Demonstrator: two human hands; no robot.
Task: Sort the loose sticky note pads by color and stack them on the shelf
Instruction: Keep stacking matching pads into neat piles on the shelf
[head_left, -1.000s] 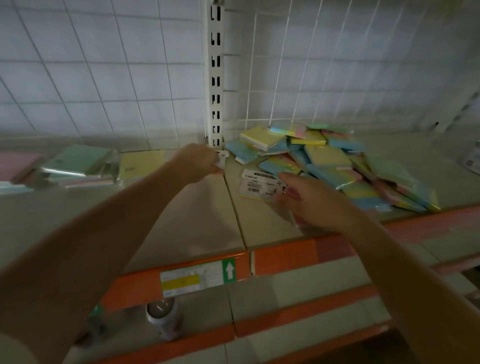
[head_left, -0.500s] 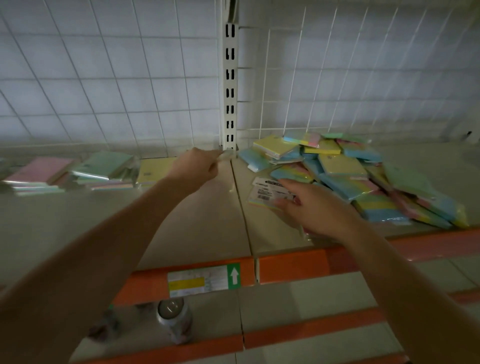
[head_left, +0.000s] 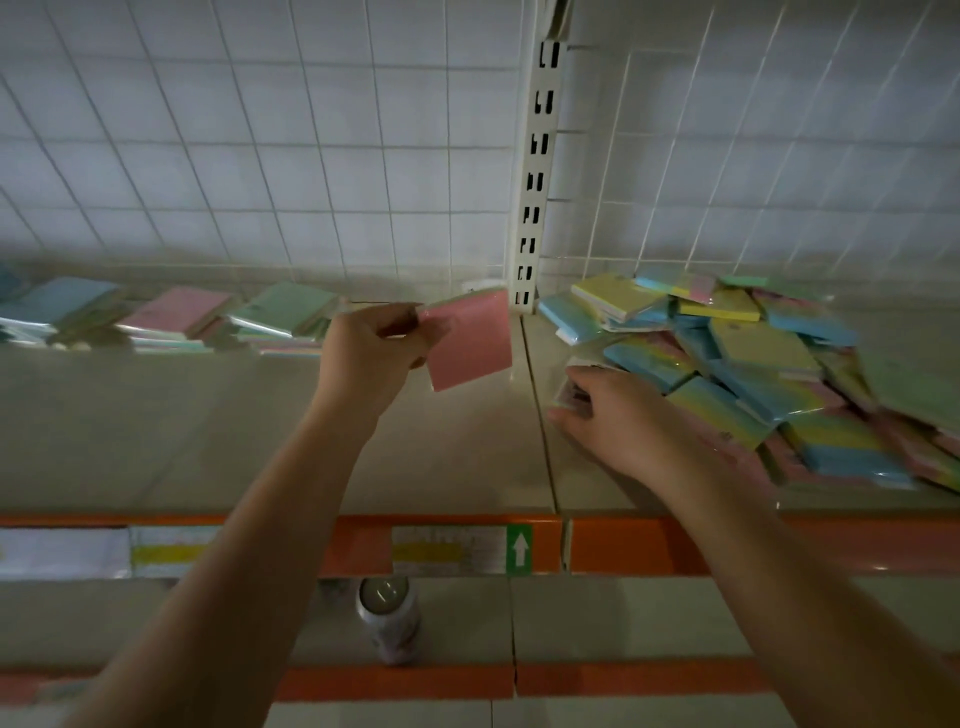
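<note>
The left hand (head_left: 371, 353) is raised above the shelf (head_left: 208, 431), its thumb and curled fingers pinching the left edge of a pink pad (head_left: 470, 340), which hangs tilted in the air just left of the seam between the two shelf boards. The right hand (head_left: 618, 415) lies low on the right board, fingers bent around a pad (head_left: 569, 387) at the near-left edge of the loose pile (head_left: 753, 364); that pad is mostly hidden by the fingers, so its colour is hard to tell, though it seems to be wrapped and labelled. The pile spreads to the right behind the hand, a jumble of blue, yellow, green and pink pads lying across one another at all angles. Far to the left, along the back of the shelf, sorted stacks stand side by side: a blue stack (head_left: 62, 301), a pink stack (head_left: 179, 312) and a green stack (head_left: 285, 306). A white slotted upright (head_left: 535, 171) rises behind the pink pad, with white wire grid panels (head_left: 260, 130) on both sides. The shelf's front edge is an orange rail (head_left: 623, 545) bearing a price label (head_left: 457, 551) with a green arrow. On the shelf below stands a drinks can (head_left: 389, 618).
</note>
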